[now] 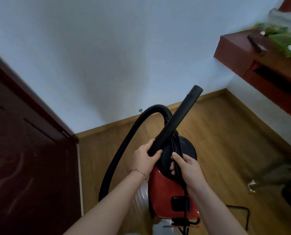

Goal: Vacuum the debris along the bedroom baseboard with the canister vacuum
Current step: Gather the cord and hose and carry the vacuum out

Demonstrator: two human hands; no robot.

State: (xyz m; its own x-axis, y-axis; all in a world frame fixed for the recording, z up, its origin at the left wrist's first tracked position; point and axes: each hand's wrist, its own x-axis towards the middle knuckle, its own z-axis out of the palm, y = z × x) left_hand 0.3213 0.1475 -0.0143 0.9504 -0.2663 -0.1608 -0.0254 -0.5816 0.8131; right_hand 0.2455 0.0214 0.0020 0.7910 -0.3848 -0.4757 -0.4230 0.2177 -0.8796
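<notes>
We see the left hand (145, 158) wrapped around the lower end of the black rigid plastic wand tube (175, 121), fingers curled over it. The right hand (186, 168) is closed around a bundle of thin black power cord (176, 145) that runs up over the machine. Both hands sit in the lower centre of the frame, right above the red and black canister vacuum (166, 189). Whether it rests on the floor or is lifted, we cannot tell.

Beneath it spreads a honey-coloured wood-plank floor (226, 133), running back to a matching wooden baseboard (124, 123) at the foot of a plain white wall (107, 48). Two walls meet in a corner right of centre. A dark brown panelled door (23, 150) fills the left side.

A black flexible hose (123, 141) arcs from the lower left up and over to behind the wand. A stray black cable (247, 216) lies on the floor at lower right, near a crumpled pale scrap (252, 185). A small metal door stop (140, 110) sits just above the baseboard. At upper right, a reddish-brown wooden ledge (239, 53) carries blurred green plastic bags (287, 39).

Both bare forearms reach up from the bottom edge, a thin bracelet (139, 172) on the left wrist. The wand tilts up and to the right, its open end raised in front of the wall and clear of the floor.
</notes>
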